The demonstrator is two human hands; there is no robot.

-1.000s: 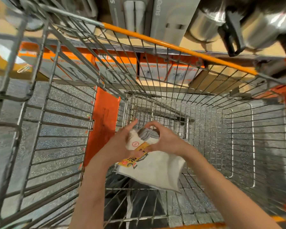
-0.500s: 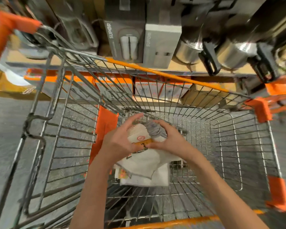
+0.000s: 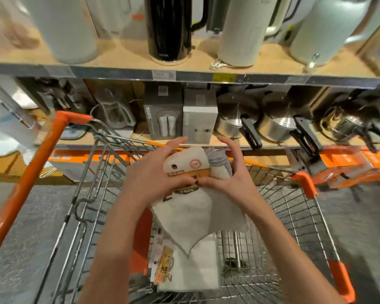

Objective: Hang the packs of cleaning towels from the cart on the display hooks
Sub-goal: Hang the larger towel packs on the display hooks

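Gripped from both sides above the wire cart [image 3: 294, 216], a pack of cleaning towels [image 3: 191, 207] is held by the left hand [image 3: 154, 178] and right hand [image 3: 230, 178], fingers curled round its label end, while another pack [image 3: 191, 266] is left lying in the basket below
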